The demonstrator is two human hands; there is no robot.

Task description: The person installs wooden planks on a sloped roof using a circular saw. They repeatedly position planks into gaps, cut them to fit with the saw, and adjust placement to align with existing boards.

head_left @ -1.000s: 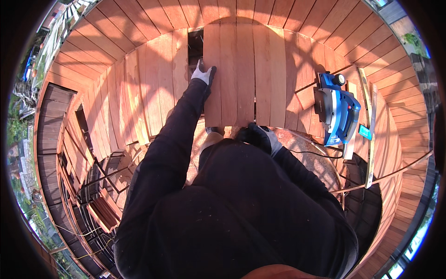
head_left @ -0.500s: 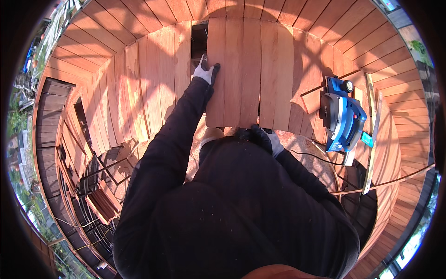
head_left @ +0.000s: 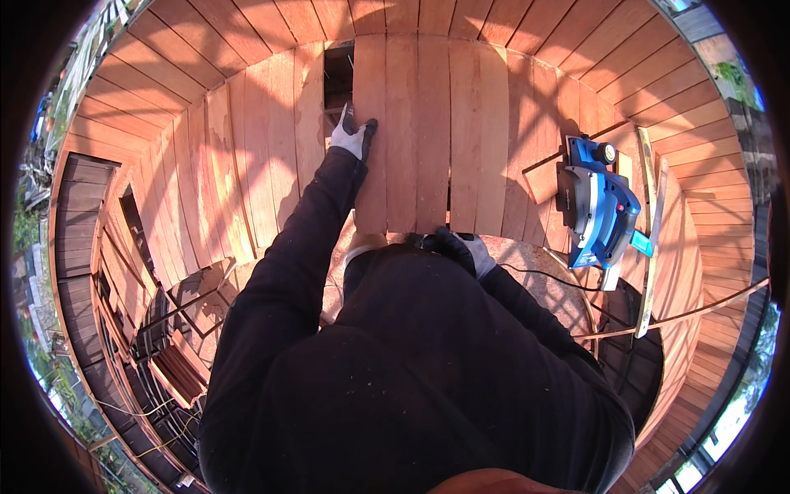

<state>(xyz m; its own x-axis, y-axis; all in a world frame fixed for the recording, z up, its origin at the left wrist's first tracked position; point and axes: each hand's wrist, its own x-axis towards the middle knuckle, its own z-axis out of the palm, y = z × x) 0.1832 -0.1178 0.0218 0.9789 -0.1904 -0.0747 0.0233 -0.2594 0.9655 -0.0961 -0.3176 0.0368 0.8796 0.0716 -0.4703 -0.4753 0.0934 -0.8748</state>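
My left hand, in a grey-and-black glove, grips the left edge of a wooden plank beside a dark rectangular gap in the curved wooden seating surface. More planks lie side by side to the right, with a narrow slit between two. My right hand, also gloved, is low at the planks' front edge, in front of my body; its fingers are mostly hidden in shadow. A blue electric planer with a black cord rests on the planks to the right.
A pale batten and a small cyan object lie beside the planer. A thin long strip crosses at right. At lower left are stacked wood pieces, cables and open framework. A slatted wooden back curves around.
The view has shifted slightly. My left hand stays at the plank's edge with little change in its grip, and my right hand remains low at the front edge.
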